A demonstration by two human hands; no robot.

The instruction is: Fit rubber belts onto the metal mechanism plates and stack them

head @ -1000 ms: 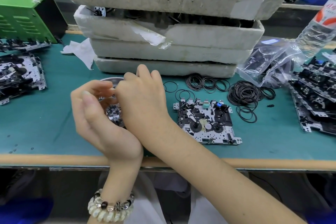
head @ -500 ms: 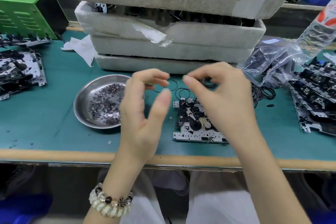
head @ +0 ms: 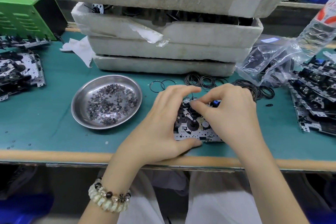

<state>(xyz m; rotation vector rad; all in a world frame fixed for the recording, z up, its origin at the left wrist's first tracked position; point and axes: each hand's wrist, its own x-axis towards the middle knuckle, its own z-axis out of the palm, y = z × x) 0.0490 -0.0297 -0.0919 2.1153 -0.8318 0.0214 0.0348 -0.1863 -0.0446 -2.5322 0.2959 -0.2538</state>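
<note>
Left hand (head: 163, 123) is gripping the metal plate (head: 190, 135) on the tabletop (head: 54, 123). Right hand (head: 231, 114) is curling over it; its hold is unclear.

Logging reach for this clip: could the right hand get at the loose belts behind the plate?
Probably yes: the loose belts lie just beyond the right hand, with nothing between them, though it is busy on the plate.

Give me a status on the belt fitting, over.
Left hand grips mechanism plate by its edges. Right hand fingers pinch at plate's far end; belt unclear. Loose belts lie behind, nothing blocking.
</note>
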